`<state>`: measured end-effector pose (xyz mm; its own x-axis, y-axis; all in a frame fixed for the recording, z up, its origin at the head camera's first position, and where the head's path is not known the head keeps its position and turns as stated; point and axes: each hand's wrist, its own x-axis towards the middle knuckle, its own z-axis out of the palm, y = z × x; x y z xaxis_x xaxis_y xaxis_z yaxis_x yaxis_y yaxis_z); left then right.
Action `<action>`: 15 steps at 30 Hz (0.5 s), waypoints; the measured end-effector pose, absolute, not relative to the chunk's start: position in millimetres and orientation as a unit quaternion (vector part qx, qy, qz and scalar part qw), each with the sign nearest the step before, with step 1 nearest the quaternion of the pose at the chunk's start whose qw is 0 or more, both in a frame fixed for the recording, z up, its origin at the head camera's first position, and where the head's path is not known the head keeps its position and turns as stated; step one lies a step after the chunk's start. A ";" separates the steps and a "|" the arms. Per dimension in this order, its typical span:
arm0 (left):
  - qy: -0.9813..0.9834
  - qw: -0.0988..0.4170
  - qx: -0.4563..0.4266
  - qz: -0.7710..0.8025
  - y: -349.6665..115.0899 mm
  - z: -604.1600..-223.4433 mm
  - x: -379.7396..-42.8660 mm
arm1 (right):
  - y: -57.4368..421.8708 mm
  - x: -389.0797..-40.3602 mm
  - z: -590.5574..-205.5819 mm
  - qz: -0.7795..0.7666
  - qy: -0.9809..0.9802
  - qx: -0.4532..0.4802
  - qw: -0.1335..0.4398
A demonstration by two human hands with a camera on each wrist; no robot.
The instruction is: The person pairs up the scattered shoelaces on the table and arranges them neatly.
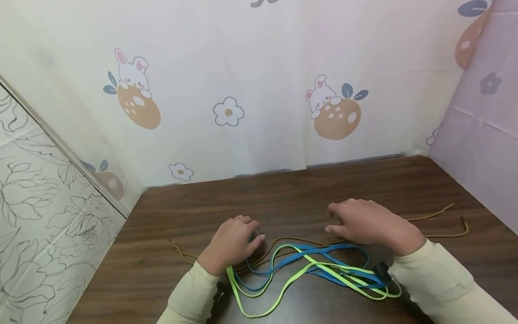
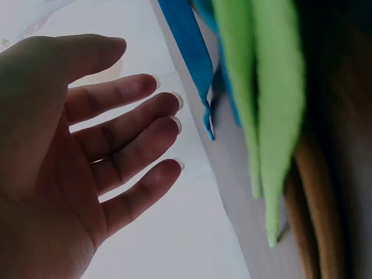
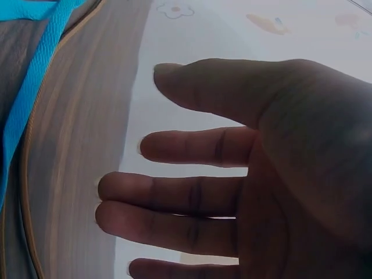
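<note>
My left hand (image 1: 232, 240) hovers over the left ends of the laces, fingers loosely bent. In the left wrist view its palm holds nothing, with a flat green lace (image 2: 279, 87), a flat blue lace (image 2: 189, 49) and a round brown lace (image 2: 317, 203) beside it. Above the right part of the laces, my right hand (image 1: 366, 222) has its fingers extended and apart from the thumb. Nothing lies in its grasp in the right wrist view, where the blue lace (image 3: 43, 64) and brown lace (image 3: 26, 192) run along the left. The laces cross one another in loose loops.
The dark wooden table (image 1: 283, 193) carries the laces. Brown ends stretch out to both sides. A patterned white sheet (image 1: 271, 90) hangs behind the table's back edge, with another sheet (image 1: 481, 135) along the right and a flower-patterned panel (image 1: 48, 216) at the left.
</note>
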<state>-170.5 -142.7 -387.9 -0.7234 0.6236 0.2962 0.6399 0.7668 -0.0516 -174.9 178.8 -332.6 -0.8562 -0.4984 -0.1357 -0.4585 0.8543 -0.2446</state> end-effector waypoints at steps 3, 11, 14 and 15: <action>-0.928 0.142 -0.345 -0.023 -139.5 -386.3 -169.2 | 176.3 -172.9 -333.8 -0.108 0.956 -0.247 0.115; -0.929 0.099 -0.356 -0.024 -132.7 -384.9 -166.0 | 170.3 -168.7 -335.6 -0.112 0.954 -0.240 0.142; -0.931 0.087 -0.353 -0.027 -133.8 -384.2 -163.9 | 168.1 -167.7 -336.9 -0.113 0.952 -0.243 0.146; -0.932 0.082 -0.352 -0.029 -134.5 -384.5 -163.5 | 167.3 -167.3 -337.6 -0.113 0.952 -0.244 0.148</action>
